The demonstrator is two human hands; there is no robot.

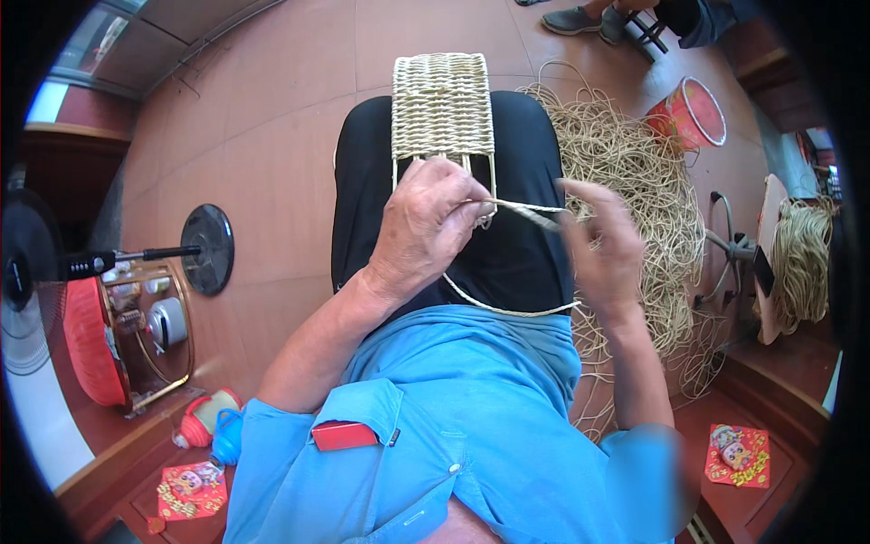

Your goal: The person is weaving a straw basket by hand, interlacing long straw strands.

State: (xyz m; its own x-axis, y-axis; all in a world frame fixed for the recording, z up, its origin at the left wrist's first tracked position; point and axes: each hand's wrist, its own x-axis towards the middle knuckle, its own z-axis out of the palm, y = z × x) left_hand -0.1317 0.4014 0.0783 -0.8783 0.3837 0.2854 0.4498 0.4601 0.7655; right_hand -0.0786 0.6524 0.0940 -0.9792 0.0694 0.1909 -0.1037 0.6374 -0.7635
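Observation:
A woven panel of pale twisted cord (441, 104) lies across my black-trousered lap, its weave packed tight at the far end. Bare frame bars show at the near end, partly behind my left hand (430, 213). The fingers of that hand are pinched on a cord (521, 207) at the panel's near edge. Strands of it run right toward my right hand (603, 240), which is smeared by motion; its grip on them is unclear. Below my left hand, another length of cord (507, 310) curves over my lap to the right.
A big tangle of loose cord (625, 181) covers the floor at right, beside a red bucket (689, 116). Farther right, a cord bundle (802, 263) hangs by a swivel-legged stand. At left are a fan base (207, 249) and a heater (95, 340). Another person's shoes (573, 20) appear at the top.

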